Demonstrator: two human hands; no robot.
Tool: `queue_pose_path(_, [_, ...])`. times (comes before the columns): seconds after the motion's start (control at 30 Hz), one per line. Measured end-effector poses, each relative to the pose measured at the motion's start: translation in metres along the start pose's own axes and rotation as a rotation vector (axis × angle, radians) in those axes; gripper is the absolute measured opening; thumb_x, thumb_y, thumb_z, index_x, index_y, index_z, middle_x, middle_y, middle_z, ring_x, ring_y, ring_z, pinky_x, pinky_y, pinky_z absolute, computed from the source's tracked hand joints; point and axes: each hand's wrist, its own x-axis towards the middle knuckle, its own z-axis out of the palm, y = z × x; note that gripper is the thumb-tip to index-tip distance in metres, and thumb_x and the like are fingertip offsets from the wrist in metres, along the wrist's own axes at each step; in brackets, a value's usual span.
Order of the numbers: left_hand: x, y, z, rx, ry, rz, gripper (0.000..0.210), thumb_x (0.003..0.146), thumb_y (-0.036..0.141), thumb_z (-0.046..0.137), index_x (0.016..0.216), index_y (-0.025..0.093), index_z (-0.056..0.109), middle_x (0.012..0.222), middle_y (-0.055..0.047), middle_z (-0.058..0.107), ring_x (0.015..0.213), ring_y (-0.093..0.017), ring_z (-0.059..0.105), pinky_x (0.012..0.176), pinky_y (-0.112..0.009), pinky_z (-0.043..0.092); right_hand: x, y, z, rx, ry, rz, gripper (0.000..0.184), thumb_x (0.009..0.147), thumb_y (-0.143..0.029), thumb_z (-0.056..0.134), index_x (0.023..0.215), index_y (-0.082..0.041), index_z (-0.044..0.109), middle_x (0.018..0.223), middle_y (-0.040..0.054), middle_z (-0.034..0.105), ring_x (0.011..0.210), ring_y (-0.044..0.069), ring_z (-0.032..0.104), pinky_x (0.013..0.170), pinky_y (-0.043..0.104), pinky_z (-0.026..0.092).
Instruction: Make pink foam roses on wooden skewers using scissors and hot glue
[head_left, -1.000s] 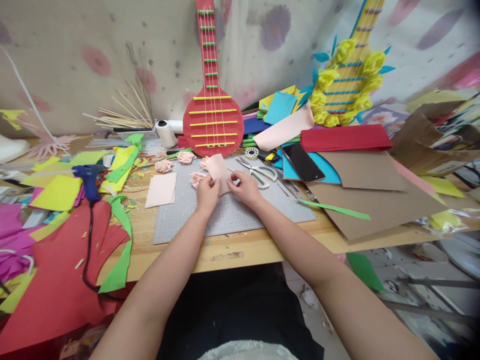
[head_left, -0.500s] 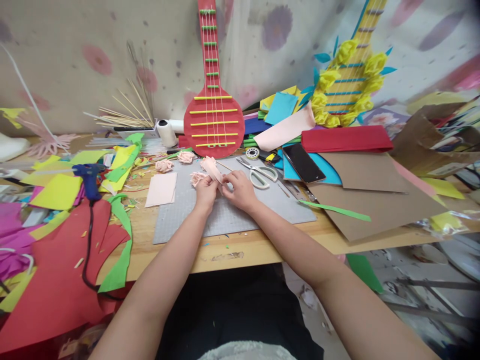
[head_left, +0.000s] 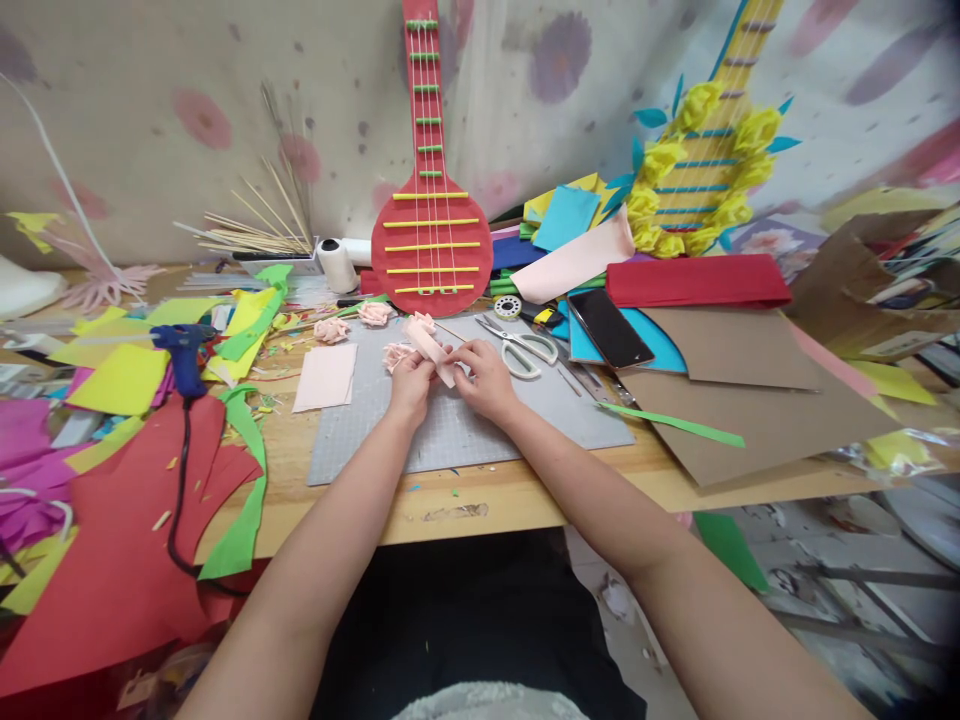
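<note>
Between my hands, over the grey cutting mat (head_left: 375,430), is a pale pink crepe paper strip (head_left: 429,345). My left hand (head_left: 411,388) pinches its lower left edge. The fingers of my right hand (head_left: 486,380) are closed on its right edge. Pale pink paper roses lie just beyond: one paper rose (head_left: 396,356) beside my left fingers, another (head_left: 374,313) farther back, and one (head_left: 331,330) to the left. A stack of pale pink paper pieces (head_left: 325,378) rests at the mat's left edge. Scissors (head_left: 525,348) lie right of my right hand.
A red paper-covered instrument (head_left: 433,260) stands behind the mat. To the left are a blue glue gun (head_left: 184,355) and red paper (head_left: 135,530). On the right lie a phone (head_left: 610,328), brown cardboard (head_left: 757,425) and a green strip (head_left: 675,424). Behind stands a yellow instrument with flowers (head_left: 697,170).
The pink strip has turned a little and more of its lower end shows between my fingers. My right fingers have shifted slightly along it. The whole view has moved slightly.
</note>
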Motion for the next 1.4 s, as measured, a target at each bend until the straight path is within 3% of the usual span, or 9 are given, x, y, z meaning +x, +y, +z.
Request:
queue_pose_path(0.13, [-0.001,0.005,-0.002,-0.021,0.016,-0.045,0.021,0.066,0.019,0.059,0.085,0.014,0.064,0.085,-0.008,0.071,0.083,-0.019,0.066,0.073,-0.030,0.052,0.002,0.007,0.004,0.104,0.021,0.021,0.023,0.077,-0.013,0.048,0.088,-0.021,0.067,0.089,0.0056,0.055,0.088,0.017,0.051,0.078,0.031,0.044])
queue_pose_path(0.3, [-0.001,0.008,-0.006,-0.088,-0.074,-0.060,0.047,0.078,0.053,0.042,0.089,0.012,0.062,0.094,-0.016,0.069,0.090,-0.024,0.065,0.071,-0.033,0.052,0.004,0.009,0.005,0.162,0.006,0.066,0.021,0.077,-0.014,0.049,0.086,-0.021,0.067,0.089,0.0058,0.053,0.086,0.016,0.052,0.076,0.031,0.046])
queue_pose_path(0.37, [-0.002,0.007,-0.006,-0.067,-0.072,-0.046,0.050,0.074,0.057,0.050,0.091,0.011,0.062,0.095,-0.017,0.068,0.089,-0.025,0.065,0.071,-0.034,0.052,0.004,0.009,0.005,0.176,-0.001,0.079,0.020,0.077,-0.015,0.049,0.086,-0.020,0.066,0.089,0.0058,0.053,0.084,0.016,0.052,0.073,0.031,0.047])
queue_pose_path(0.47, [-0.002,0.003,-0.002,0.001,-0.025,0.004,0.038,0.063,0.038,0.070,0.089,0.012,0.063,0.091,-0.012,0.070,0.087,-0.024,0.066,0.075,-0.035,0.052,0.003,0.008,0.004,0.238,-0.009,0.109,0.019,0.076,-0.016,0.049,0.085,-0.020,0.066,0.089,0.0049,0.053,0.081,0.014,0.053,0.070,0.028,0.047])
queue_pose_path(0.57, [-0.001,-0.002,-0.001,0.008,0.007,0.037,0.030,0.061,0.026,0.072,0.087,0.013,0.065,0.087,-0.009,0.071,0.088,-0.022,0.065,0.078,-0.036,0.052,0.005,0.007,0.002,0.358,0.022,0.182,0.018,0.074,-0.019,0.050,0.089,-0.020,0.061,0.092,0.0041,0.053,0.074,0.011,0.054,0.067,0.026,0.048])
queue_pose_path(0.67, [0.002,-0.005,-0.001,-0.014,-0.001,0.068,0.026,0.063,0.024,0.070,0.086,0.013,0.065,0.086,-0.008,0.071,0.090,-0.022,0.065,0.082,-0.037,0.050,0.006,0.007,0.000,0.519,0.051,0.290,0.022,0.072,-0.027,0.056,0.092,-0.020,0.052,0.088,0.0027,0.057,0.070,0.011,0.056,0.065,0.026,0.049])
queue_pose_path(0.8, [0.002,-0.004,-0.002,-0.026,-0.007,0.090,0.024,0.063,0.022,0.070,0.085,0.013,0.065,0.085,-0.008,0.071,0.093,-0.022,0.064,0.084,-0.037,0.049,0.007,0.010,0.003,0.699,-0.084,0.400,0.030,0.067,-0.034,0.063,0.088,-0.021,0.046,0.072,-0.0017,0.061,0.065,0.013,0.060,0.066,0.029,0.049])
queue_pose_path(1.07, [-0.001,0.001,0.001,-0.065,0.000,0.028,0.033,0.059,0.026,0.074,0.088,0.012,0.065,0.087,-0.010,0.071,0.090,-0.023,0.065,0.081,-0.037,0.051,0.009,0.010,0.006,0.862,-0.164,0.540,0.028,0.062,-0.026,0.066,0.082,-0.021,0.047,0.058,-0.0060,0.061,0.053,0.011,0.059,0.056,0.026,0.049])
queue_pose_path(1.4, [0.001,0.000,0.001,-0.087,0.005,0.012,0.023,0.065,0.024,0.070,0.084,0.011,0.065,0.082,-0.011,0.071,0.089,-0.021,0.066,0.082,-0.034,0.050,0.010,0.008,0.004,0.956,-0.218,0.602,0.028,0.057,-0.038,0.073,0.068,-0.016,0.059,0.061,-0.0026,0.060,0.055,0.009,0.056,0.052,0.023,0.050])
